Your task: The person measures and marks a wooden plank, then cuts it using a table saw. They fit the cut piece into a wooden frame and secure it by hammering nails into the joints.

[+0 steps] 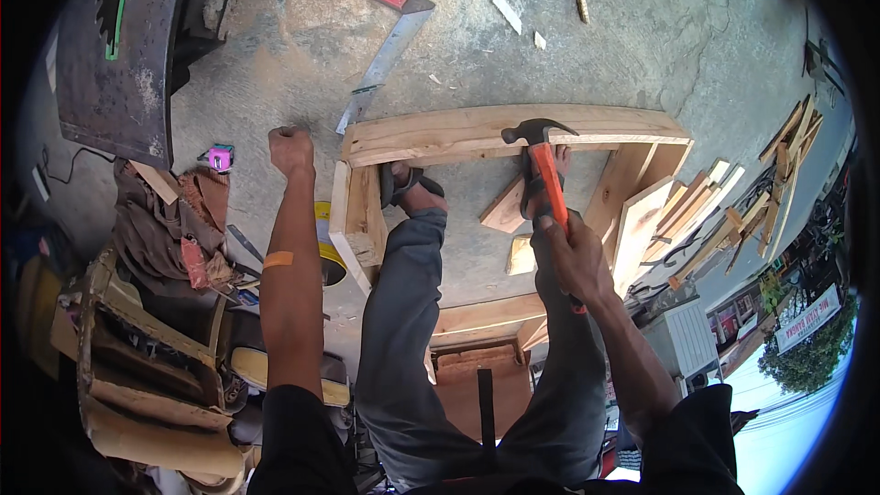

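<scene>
My right hand (577, 257) is wrapped round the orange handle of a claw hammer (552, 185). The hammer's dark head lies over the far board of a wooden frame (440, 133). That frame rests on the concrete floor around my feet, and its boards meet at the corners. My left hand (291, 148) is closed in a fist, held out just left of the frame's far left corner. What is inside the fist, if anything, is hidden. A short wood offcut (504, 206) lies inside the frame by my right foot.
A try square (390, 46) with a red handle lies beyond the frame. At left are a pink tape measure (220, 158), a saw table (119, 73) with a toothed blade, crumpled cloth (170, 211) and an old chair frame (156, 357). Wood strips (697, 206) lie at right.
</scene>
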`<state>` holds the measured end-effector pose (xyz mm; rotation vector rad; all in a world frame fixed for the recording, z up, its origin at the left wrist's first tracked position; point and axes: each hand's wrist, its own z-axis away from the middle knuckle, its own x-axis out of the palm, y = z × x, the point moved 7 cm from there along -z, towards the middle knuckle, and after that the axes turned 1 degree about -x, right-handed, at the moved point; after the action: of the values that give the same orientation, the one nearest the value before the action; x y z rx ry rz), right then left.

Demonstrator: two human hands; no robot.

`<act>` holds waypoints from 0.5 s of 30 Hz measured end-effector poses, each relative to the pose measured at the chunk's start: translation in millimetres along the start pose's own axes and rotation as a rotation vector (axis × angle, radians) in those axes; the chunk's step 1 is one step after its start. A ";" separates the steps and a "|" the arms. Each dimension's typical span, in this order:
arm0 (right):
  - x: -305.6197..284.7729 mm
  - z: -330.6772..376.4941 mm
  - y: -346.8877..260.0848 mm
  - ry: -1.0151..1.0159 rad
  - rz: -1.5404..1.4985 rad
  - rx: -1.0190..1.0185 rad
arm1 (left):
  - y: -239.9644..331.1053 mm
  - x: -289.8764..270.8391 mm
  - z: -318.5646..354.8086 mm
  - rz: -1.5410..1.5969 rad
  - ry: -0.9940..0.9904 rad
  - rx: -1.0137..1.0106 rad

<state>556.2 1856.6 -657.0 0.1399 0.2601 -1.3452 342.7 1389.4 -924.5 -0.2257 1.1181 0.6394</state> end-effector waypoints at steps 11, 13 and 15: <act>21.5 6.8 -21.4 -0.080 0.044 -0.051 | -11.8 5.1 24.8 -0.099 -0.078 -0.495; 22.6 3.8 -3.2 -0.050 0.029 -0.018 | 2.9 7.3 46.4 -0.015 -0.017 -0.388; 24.2 -0.6 5.7 -0.033 0.012 -0.017 | -18.6 6.5 58.5 -0.042 0.041 -0.441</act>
<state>566.5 1835.2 -664.3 0.1044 0.2426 -1.3316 400.0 1404.7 -907.3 -0.6407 0.9976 0.8430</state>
